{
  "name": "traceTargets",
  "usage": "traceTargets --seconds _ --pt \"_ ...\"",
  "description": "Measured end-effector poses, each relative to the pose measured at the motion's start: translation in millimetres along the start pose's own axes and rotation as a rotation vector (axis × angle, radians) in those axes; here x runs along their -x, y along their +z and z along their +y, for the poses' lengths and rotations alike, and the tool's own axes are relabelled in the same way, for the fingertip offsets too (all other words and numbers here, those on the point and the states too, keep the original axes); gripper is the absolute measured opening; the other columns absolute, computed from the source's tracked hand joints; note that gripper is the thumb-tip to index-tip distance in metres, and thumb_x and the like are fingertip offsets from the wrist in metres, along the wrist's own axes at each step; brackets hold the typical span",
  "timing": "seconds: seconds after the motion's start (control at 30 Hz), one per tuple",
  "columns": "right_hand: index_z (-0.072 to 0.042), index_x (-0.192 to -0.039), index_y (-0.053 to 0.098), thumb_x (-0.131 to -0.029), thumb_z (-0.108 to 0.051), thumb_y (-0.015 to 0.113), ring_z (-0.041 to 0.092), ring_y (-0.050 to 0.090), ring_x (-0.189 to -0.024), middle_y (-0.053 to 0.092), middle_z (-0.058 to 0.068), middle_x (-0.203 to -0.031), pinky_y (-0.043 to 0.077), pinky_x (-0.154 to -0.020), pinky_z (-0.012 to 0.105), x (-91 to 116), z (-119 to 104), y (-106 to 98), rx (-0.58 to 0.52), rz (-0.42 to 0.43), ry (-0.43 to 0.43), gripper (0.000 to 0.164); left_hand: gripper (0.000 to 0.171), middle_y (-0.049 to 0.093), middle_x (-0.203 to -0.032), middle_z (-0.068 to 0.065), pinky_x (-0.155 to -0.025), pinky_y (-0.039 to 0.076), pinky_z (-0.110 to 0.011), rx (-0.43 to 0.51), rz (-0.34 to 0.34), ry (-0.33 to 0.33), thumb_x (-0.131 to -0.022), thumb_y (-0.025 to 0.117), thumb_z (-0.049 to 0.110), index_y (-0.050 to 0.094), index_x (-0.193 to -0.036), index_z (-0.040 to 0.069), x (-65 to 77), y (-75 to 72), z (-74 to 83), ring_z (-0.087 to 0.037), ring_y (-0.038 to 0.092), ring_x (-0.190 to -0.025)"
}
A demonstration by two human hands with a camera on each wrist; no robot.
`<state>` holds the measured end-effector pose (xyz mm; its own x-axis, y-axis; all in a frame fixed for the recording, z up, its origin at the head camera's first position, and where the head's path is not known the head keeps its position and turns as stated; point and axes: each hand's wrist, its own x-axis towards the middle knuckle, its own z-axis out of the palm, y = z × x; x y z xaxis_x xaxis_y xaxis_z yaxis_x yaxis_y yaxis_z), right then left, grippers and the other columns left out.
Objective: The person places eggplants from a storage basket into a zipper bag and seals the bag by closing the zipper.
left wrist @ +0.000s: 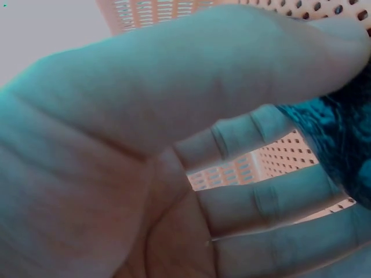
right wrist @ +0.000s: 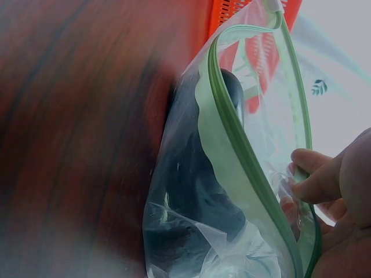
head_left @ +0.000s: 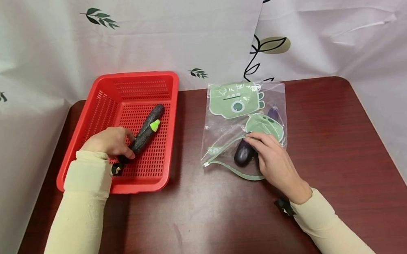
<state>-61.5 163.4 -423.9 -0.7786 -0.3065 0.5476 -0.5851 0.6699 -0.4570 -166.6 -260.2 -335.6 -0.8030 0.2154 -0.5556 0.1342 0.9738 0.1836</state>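
My left hand reaches into the red plastic basket. Its thumb and fingers grip the near end of a dark green cucumber with a bright green tip. A second dark cucumber lies behind it. In the left wrist view, the bumpy dark skin of the held cucumber shows between thumb and fingers. My right hand pinches the upper edge of a clear zip bag with green prints, its mouth standing apart. A dark purple eggplant lies inside the bag, partly covered by the print and hand.
The basket stands at the left of the dark red-brown wooden table, the bag right of the middle. Behind them hangs a white cloth with leaf prints, which also closes off both sides.
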Motion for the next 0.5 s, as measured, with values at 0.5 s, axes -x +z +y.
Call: traceTargets --seconds 0.5 --pt "0.001 -0.122 0.068 -0.089 0.017 0.051 0.032 0.056 -0.109 0.062 0.013 -0.125 0.046 -0.093 0.045 0 0 0 -0.006 -0.003 0.01 0.041 0.063 0.063 -0.107 -0.023 -0.083 0.05 -0.057 -0.015 0.051 -0.042 -0.078 0.085 0.024 0.06 -0.128 -0.004 17.8 -8.3 8.8 -0.039 0.057 -0.098"
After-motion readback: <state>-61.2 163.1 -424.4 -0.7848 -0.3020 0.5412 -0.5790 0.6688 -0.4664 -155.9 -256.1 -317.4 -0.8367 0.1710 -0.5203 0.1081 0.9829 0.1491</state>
